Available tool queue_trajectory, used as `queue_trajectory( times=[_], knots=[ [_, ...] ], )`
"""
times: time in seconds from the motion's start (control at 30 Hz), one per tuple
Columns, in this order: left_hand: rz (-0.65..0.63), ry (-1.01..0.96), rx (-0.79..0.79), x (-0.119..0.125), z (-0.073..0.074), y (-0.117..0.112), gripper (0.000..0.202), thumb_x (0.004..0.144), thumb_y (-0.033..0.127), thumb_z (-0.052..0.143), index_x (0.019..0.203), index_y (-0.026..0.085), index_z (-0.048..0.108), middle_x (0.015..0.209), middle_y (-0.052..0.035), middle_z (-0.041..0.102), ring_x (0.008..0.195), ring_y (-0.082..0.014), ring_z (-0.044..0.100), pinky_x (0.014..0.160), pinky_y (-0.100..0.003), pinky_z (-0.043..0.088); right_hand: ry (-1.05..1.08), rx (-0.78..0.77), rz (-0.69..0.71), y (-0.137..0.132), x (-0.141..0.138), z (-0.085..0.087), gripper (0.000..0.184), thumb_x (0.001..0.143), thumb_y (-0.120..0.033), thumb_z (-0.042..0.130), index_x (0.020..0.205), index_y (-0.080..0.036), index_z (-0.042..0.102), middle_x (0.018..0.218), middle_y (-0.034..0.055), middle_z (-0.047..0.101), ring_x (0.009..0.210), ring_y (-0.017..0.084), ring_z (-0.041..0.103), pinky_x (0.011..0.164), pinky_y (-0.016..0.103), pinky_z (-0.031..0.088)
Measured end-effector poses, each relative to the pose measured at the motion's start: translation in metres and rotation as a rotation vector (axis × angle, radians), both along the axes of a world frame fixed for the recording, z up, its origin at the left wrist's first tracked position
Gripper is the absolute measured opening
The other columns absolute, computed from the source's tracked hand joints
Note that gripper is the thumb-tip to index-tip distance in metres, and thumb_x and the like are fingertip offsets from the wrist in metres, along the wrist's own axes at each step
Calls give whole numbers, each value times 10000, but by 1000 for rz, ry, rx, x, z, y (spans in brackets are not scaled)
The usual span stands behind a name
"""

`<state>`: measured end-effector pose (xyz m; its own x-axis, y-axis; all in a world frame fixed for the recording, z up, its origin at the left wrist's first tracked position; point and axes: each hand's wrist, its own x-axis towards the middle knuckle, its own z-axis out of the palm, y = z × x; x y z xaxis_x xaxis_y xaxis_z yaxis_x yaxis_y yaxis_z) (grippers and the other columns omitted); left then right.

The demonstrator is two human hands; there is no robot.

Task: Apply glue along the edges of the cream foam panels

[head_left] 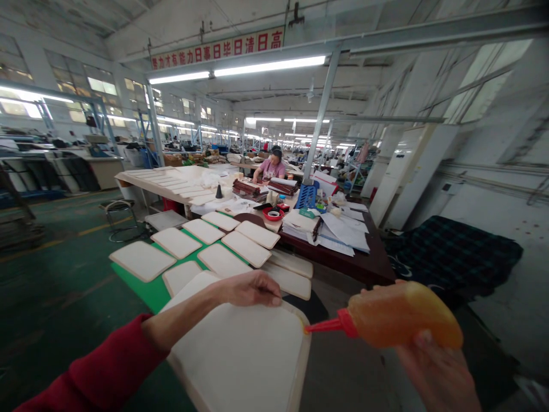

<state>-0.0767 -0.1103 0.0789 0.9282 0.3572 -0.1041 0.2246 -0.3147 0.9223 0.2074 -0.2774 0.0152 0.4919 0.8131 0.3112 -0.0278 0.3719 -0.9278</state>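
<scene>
My left hand [253, 288] pinches the far edge of a white rounded panel [244, 355] with a tan border. In my right hand [437, 360] is a squeeze bottle [398, 315] of amber liquid, lying nearly level. Its red nozzle [326, 324] points left, and the tip touches the panel's border near the upper right corner. A little yellowish liquid shows on the border there. Directly behind my left hand, several similar white panels [225, 260] lie spread over a green surface [141, 283]. Another panel is partly covered by my left forearm.
A dark table [338, 264] holds stacked papers [343, 229], a blue plastic rack [306, 195] and a red bowl [273, 213]. Behind it a person [273, 167] works with dark red pieces. A stool [122, 217] stands at left; plaid cloth [458, 257] covers something at right.
</scene>
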Motion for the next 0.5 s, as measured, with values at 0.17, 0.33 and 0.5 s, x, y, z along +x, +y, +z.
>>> queue_trajectory(
  times=[0.17, 0.33, 0.5],
  knots=[
    [14, -14, 20, -6, -1, 3, 561, 717, 693, 603, 689, 134, 560, 600, 45, 440, 575, -68, 356, 499, -196, 271, 41, -3, -130, 1, -12, 8, 525, 667, -408, 786, 1159, -365, 608, 1191, -16, 635, 1240, 302, 474, 1052, 456, 400],
    [18, -10, 30, -13, -4, 7, 562, 725, 699, 587, 691, 139, 546, 602, 44, 427, 578, -74, 352, 503, -203, 270, 198, 22, -110, 5, -26, 10, 584, 593, -390, 824, 1140, -339, 624, 1199, -4, 631, 1143, 286, 556, 1010, 388, 435],
    [43, -32, 19, -24, -9, 13, 537, 735, 676, 596, 666, 148, 524, 591, 43, 417, 565, -77, 342, 493, -211, 259, 240, 38, -78, 7, -41, 13, 677, 570, -395, 829, 1201, -353, 587, 1238, 15, 608, 1154, 302, 545, 984, 432, 454]
  ],
)
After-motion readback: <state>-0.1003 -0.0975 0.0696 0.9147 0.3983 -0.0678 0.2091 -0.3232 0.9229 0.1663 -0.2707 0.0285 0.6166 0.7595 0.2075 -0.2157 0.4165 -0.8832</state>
